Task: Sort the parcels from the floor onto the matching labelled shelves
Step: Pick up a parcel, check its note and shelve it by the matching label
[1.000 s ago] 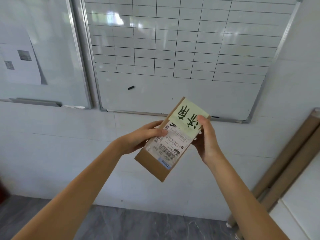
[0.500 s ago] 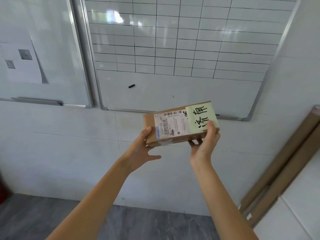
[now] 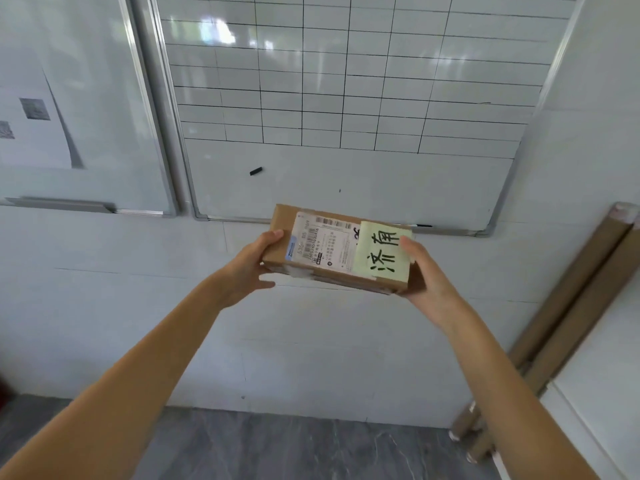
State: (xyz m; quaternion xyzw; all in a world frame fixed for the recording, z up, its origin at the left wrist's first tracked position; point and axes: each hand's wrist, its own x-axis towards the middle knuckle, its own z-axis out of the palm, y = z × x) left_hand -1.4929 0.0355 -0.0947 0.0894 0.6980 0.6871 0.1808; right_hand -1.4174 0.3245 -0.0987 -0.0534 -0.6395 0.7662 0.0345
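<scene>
I hold a small brown cardboard parcel (image 3: 280, 237) out in front of me at chest height, its long side level. On its top face are a white shipping label (image 3: 320, 245) and a pale yellow note (image 3: 381, 254) with two handwritten black characters. My left hand (image 3: 251, 268) grips the parcel's left end, thumb on top. My right hand (image 3: 427, 275) holds the right end, thumb resting on the yellow note. No shelves or other parcels are in view.
A white wall faces me, with a gridded whiteboard (image 3: 346, 81) above the parcel and a second board (image 3: 86, 116) with a paper sheet at left. Brown cardboard tubes (image 3: 571, 306) lean against the wall at right, beside a white surface (image 3: 606, 393). Grey floor (image 3: 277, 445) below.
The parcel has turned from a steep tilt to lying level with its label face up. My left hand shifted from the label to the left end. Both hands stay on it.
</scene>
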